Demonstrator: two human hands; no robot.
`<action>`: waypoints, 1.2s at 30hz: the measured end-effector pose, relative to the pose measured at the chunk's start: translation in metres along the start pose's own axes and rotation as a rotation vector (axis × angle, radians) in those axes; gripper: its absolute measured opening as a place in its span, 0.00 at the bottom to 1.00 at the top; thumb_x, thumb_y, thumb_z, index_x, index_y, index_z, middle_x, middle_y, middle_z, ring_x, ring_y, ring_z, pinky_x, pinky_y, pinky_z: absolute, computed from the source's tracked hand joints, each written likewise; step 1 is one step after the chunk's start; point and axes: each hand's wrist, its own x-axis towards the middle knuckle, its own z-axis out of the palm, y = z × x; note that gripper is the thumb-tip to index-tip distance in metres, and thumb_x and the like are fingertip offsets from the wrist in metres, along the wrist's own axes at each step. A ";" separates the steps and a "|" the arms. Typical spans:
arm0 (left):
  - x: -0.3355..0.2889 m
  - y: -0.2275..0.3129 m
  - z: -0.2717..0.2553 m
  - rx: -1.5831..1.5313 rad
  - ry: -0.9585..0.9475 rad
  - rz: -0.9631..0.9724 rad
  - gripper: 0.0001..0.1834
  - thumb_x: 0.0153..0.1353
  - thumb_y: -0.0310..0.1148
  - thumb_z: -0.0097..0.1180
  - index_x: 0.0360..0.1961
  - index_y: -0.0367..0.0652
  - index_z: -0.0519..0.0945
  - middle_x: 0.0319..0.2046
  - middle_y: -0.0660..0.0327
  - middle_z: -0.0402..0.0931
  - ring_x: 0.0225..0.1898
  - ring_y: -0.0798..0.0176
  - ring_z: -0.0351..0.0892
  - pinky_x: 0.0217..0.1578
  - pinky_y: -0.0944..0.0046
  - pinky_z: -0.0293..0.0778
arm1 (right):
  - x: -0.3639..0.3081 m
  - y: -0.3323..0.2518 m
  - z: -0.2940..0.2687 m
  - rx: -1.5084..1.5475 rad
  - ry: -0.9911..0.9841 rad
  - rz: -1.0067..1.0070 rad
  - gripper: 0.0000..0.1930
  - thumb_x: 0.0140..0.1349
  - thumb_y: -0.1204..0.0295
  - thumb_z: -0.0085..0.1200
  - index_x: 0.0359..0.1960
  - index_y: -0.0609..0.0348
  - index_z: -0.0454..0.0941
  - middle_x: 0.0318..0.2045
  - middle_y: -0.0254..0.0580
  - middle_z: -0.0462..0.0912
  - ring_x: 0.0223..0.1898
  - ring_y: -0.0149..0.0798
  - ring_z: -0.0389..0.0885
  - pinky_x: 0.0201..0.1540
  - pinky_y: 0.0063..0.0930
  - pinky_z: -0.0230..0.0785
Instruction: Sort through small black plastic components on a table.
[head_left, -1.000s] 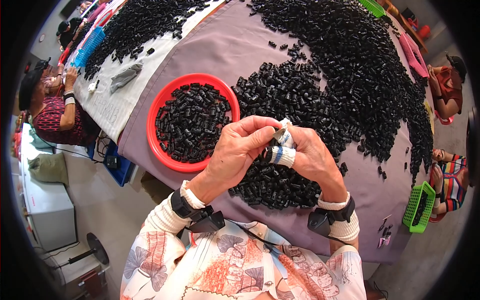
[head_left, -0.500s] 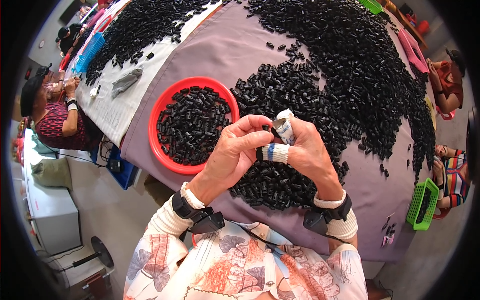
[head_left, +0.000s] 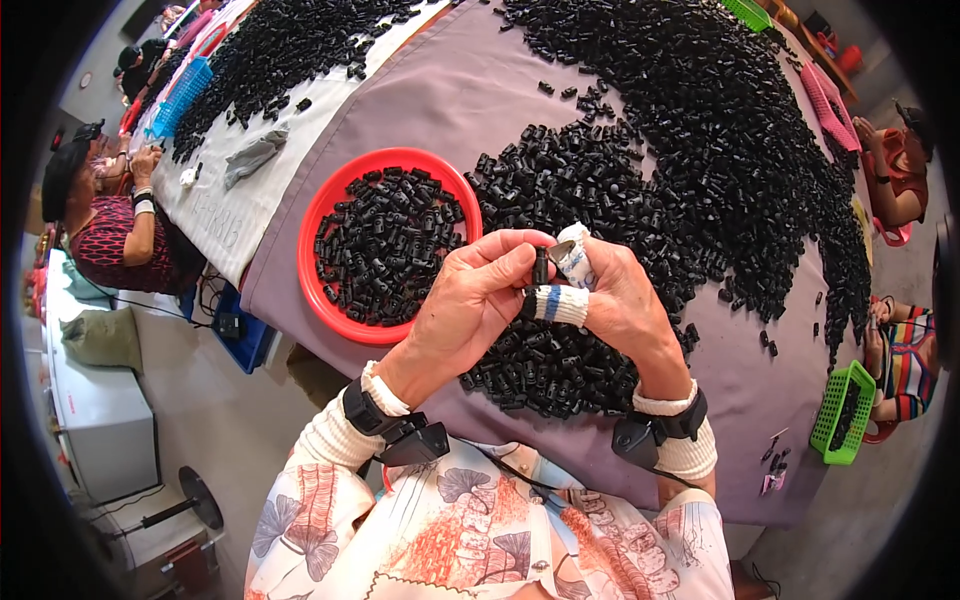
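Between the thumb and forefinger of my left hand (head_left: 462, 305), a small black plastic cylindrical part (head_left: 541, 268) stands upright. My right hand (head_left: 625, 305) is closed on a small knife, whose short metal blade (head_left: 561, 251) lies against or right beside the part's top. White ribbed cloth with blue bands (head_left: 558, 304) covers fingers of that hand; the knife's handle is mostly hidden. Just left of my hands is a red round basin (head_left: 309, 255) holding many similar black parts. Beneath and beyond my hands spreads a heap of black parts (head_left: 560, 185).
A mauve cloth (head_left: 385, 100) covers the table. At the right edge stand a green basket (head_left: 826, 425) and a pink basket (head_left: 822, 95). People sit at the left (head_left: 105, 235) and right (head_left: 905, 345). A grey rag (head_left: 255, 160) lies on the white cloth (head_left: 222, 215).
The black part now stands more upright and shows more of its length between my left fingers. Both hands have shifted slightly right in view.
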 end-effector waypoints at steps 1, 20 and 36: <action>0.001 -0.001 -0.001 0.003 0.000 -0.007 0.10 0.62 0.30 0.48 0.42 0.35 0.74 0.33 0.61 0.75 0.35 0.70 0.74 0.41 0.69 0.71 | 0.000 0.001 -0.001 -0.030 -0.013 -0.012 0.16 0.42 0.64 0.63 0.24 0.62 0.72 0.16 0.35 0.69 0.18 0.30 0.66 0.23 0.25 0.60; -0.001 -0.003 -0.002 0.090 -0.004 0.005 0.10 0.61 0.29 0.49 0.41 0.36 0.75 0.35 0.62 0.76 0.35 0.72 0.75 0.39 0.71 0.73 | -0.003 0.004 -0.001 -0.099 -0.069 -0.104 0.17 0.46 0.64 0.60 0.27 0.65 0.70 0.16 0.43 0.70 0.17 0.39 0.67 0.23 0.31 0.62; -0.004 0.001 -0.007 -0.091 -0.087 -0.002 0.11 0.62 0.31 0.48 0.43 0.36 0.73 0.34 0.62 0.75 0.36 0.70 0.74 0.41 0.69 0.72 | -0.003 -0.008 0.006 0.046 -0.016 0.038 0.15 0.43 0.66 0.63 0.25 0.62 0.71 0.17 0.33 0.69 0.19 0.29 0.66 0.23 0.24 0.60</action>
